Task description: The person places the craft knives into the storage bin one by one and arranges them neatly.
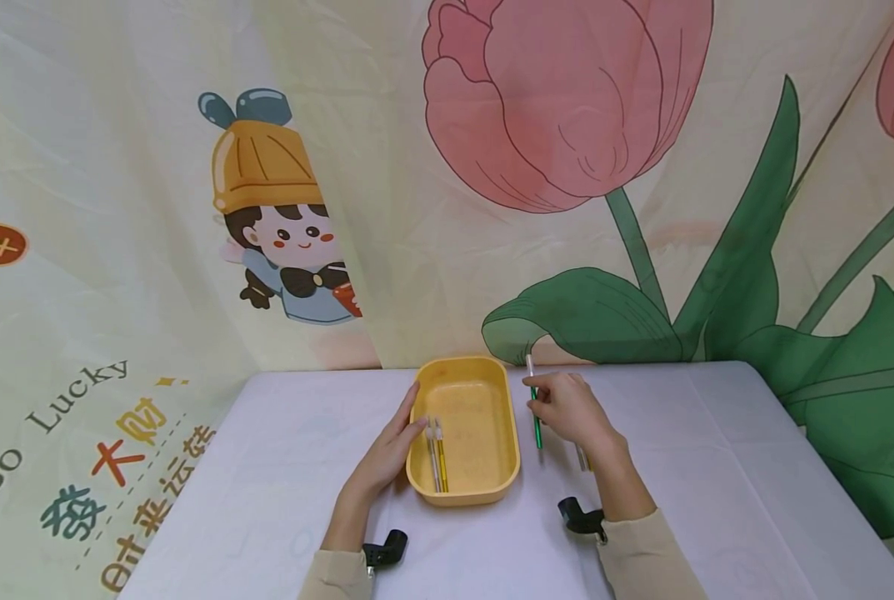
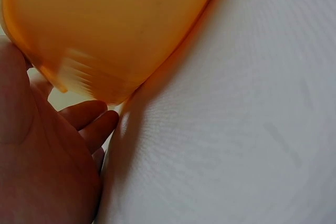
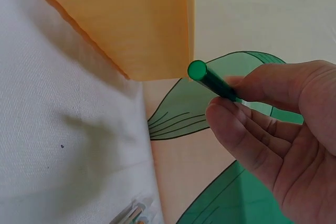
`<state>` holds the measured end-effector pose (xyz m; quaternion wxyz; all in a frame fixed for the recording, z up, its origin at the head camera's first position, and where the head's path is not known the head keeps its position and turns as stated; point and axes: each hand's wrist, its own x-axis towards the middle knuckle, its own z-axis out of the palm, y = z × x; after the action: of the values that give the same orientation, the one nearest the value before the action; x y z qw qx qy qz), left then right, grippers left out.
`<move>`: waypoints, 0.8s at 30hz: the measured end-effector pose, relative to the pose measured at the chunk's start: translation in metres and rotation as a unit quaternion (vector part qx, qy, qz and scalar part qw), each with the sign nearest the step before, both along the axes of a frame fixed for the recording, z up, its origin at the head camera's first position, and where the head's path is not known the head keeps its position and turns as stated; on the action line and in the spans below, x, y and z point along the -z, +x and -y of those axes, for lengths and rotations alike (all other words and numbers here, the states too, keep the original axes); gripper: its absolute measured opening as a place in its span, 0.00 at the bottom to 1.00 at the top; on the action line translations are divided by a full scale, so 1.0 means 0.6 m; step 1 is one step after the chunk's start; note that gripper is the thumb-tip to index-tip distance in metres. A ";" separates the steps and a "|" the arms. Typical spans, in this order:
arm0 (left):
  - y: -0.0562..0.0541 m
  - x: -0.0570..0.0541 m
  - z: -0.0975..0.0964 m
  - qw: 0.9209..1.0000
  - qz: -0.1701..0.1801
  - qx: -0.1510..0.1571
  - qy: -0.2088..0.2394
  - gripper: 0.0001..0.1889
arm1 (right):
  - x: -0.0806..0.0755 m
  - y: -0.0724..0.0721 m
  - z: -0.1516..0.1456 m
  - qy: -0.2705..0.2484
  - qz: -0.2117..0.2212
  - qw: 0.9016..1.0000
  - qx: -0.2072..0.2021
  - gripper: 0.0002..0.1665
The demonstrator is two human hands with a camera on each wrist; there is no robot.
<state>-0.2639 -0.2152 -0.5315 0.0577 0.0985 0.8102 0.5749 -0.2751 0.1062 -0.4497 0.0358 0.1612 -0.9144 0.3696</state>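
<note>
A yellow plastic tray with rounded corners rests on the white-covered table. My left hand grips its left side, thumb over the rim and fingers along the outer wall. Inside, at the left, lie a whitish pen and a yellow pen, side by side. To the tray's right, my right hand pinches a slim green pen between thumb and fingertips. Its pale end points up and away; the round green end faces the right wrist camera.
More pens lie on the table below my right wrist, partly hidden by it. A printed cloth with tulips and a cartoon figure hangs right behind the table's back edge. Black wrist cameras sit on both forearms.
</note>
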 end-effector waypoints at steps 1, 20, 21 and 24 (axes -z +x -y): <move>0.000 0.000 0.000 1.000 0.000 0.000 0.000 0.33 | -0.001 0.000 0.001 0.000 -0.002 1.000 0.000 0.21; -0.001 0.000 -0.001 1.000 0.003 -0.005 -0.009 0.33 | -0.014 0.011 0.026 0.017 -0.028 0.999 -0.004 0.22; -0.001 -0.001 -0.001 1.000 0.003 -0.005 -0.008 0.33 | -0.014 0.011 0.026 0.014 -0.028 1.000 -0.004 0.21; 0.000 -0.002 -0.001 1.000 0.004 -0.005 -0.010 0.33 | -0.014 0.012 0.026 0.008 -0.028 1.000 -0.003 0.21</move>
<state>-0.2642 -0.2145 -0.5306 0.0589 0.0922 0.8162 0.5673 -0.2680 0.0907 -0.4410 0.0592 0.1743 -0.9154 0.3579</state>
